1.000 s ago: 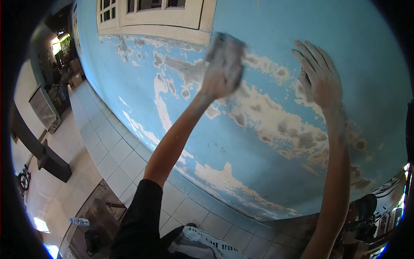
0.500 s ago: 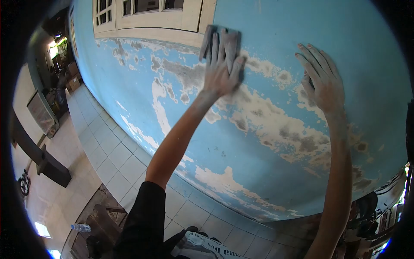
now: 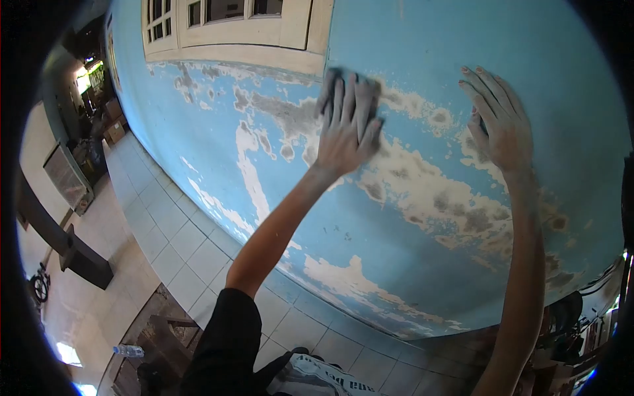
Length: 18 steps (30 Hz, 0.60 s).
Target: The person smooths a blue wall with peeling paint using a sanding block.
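A dark grey sheet or pad (image 3: 325, 94), blurred at its edges, lies flat against the light blue wall (image 3: 422, 39). My left hand (image 3: 347, 129) presses it to the wall just below the lower right corner of the cream window frame (image 3: 264, 55). Grey dust covers that hand's fingers. Farther right, my right hand (image 3: 505, 129) rests on the wall with its fingers stretched out and nothing in it. Pale and grey bare patches (image 3: 456, 198) run across the wall below and between both hands.
Light floor tiles (image 3: 188, 241) run along the wall's base. At the lower left are a clear bottle (image 3: 129, 351) on dark wood and a dark pillar base (image 3: 86, 264). Boxes (image 3: 115, 132) stand farther back. Dark clutter (image 3: 561, 323) fills the lower right.
My left hand and the grey pad have moved down the wall, away from the window corner. My right hand stays in about the same place on the wall.
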Tool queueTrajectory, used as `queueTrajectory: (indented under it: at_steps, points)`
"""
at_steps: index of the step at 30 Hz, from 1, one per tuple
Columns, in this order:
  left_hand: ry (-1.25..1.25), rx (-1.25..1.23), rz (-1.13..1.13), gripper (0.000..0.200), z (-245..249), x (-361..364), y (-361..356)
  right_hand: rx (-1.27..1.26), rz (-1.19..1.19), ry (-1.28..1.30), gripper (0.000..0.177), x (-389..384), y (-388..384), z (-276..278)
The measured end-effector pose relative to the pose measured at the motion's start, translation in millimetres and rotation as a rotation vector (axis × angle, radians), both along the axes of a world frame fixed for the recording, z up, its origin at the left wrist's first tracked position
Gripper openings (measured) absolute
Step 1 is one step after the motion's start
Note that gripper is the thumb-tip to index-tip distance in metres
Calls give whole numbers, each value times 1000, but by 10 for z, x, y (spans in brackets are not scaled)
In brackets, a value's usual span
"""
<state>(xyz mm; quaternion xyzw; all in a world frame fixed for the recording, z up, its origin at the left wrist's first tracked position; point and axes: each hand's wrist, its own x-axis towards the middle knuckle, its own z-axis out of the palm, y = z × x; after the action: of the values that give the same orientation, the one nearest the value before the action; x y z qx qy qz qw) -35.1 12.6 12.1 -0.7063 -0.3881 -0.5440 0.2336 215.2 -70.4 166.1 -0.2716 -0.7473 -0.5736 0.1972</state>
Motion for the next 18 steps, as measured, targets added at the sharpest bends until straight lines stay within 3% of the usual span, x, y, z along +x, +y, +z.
queueTrajectory:
  at_steps: [8,11,12,14,15,16,18]
  points:
    - [-177,17,-86,66,418,35,26,13,6,5,39,-12,-1,10]
    - [225,80,-65,59,-32,325,-108,23,17,-3,38,10,27,5]
    - [231,85,-82,59,-70,350,-77,27,0,4,38,12,25,5]
    - [470,124,-133,56,-151,284,-51,26,38,8,37,2,16,-2]
    - [448,190,-85,54,32,104,-67,30,24,-4,37,2,19,2]
    - [276,106,-64,54,239,-11,-144,32,25,-7,37,7,27,5]
    - [-180,-576,-377,59,327,-232,33,27,11,1,37,14,22,-2]
